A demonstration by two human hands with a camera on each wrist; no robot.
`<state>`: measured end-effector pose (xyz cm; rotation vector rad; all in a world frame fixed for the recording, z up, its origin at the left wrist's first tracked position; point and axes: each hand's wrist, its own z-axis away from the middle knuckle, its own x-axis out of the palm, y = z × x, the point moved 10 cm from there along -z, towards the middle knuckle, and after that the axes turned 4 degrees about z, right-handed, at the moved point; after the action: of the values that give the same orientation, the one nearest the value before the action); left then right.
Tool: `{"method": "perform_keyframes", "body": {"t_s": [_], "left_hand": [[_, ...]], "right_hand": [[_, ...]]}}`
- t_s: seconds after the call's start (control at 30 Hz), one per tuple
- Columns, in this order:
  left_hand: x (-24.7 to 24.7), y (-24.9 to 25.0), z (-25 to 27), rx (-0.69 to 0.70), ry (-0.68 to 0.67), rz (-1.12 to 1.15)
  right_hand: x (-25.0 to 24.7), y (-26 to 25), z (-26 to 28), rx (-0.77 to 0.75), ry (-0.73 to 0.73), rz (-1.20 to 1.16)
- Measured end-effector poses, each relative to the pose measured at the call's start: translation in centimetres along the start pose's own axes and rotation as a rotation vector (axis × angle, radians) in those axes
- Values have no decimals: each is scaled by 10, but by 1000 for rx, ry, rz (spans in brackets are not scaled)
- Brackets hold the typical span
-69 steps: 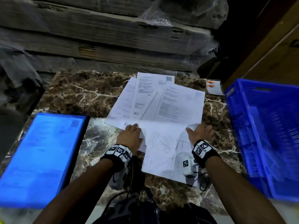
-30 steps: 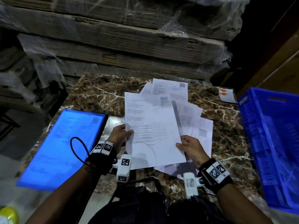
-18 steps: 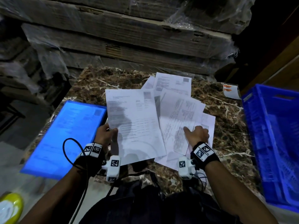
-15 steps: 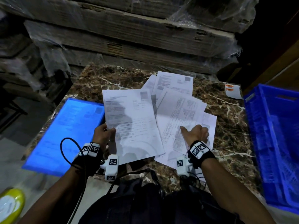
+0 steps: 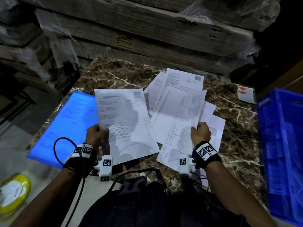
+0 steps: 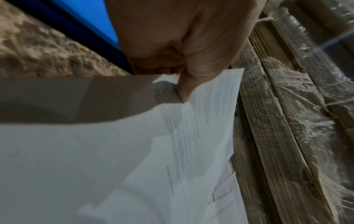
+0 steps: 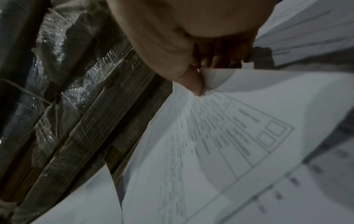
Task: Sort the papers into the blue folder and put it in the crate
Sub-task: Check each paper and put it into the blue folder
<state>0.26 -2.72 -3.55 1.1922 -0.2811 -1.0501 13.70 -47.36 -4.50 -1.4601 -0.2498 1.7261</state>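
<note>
- The left hand [image 5: 96, 135] held one printed sheet [image 5: 124, 123] by its left edge — thumb on top, fingers [image 6: 164, 65] curled beneath, as the left wrist view showed plainly.
- That sheet was lifted off the worktop [image 5: 121, 76], and its left edge overlapped the right edge of the blue folder [image 5: 70, 122].
- The blue folder lay flat on the left part of the worktop, with printed text faintly visible through its cover.
- The right hand [image 5: 200, 132] pinched a second sheet [image 5: 178, 115], printed with a table, at its right edge between thumb and curled fingers [image 7: 220, 57].
- This second sheet was raised above the loose papers [image 5: 183, 79] — several overlapping sheets fanned across the middle of the worktop.
- The blue crate [image 5: 282, 145] stood at the right edge of the worktop, well apart from the folder; its inside was too blurred to read.
- A small white label with orange marks [image 5: 245, 95] lay just beside the crate's far corner.
- Plastic-wrapped cardboard stacks [image 5: 147, 30] rose behind the worktop.
- A yellow and white object [image 5: 13, 195], blurred, sat low on the left.
</note>
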Motion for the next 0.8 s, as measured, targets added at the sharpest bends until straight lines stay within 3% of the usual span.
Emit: {"method": "perform_keyframes", "body": {"t_s": [0.37, 0.6, 0.8], "left_hand": [[-32, -10, -9, -37, 60, 1], [-41, -16, -33, -49, -42, 9], [-43, -17, -52, -18, -189, -47]], "right_hand": [[-9, 12, -18, 142, 14, -533], [-7, 3, 15, 136, -53, -591], [40, -22, 78, 114, -166, -522]]}}
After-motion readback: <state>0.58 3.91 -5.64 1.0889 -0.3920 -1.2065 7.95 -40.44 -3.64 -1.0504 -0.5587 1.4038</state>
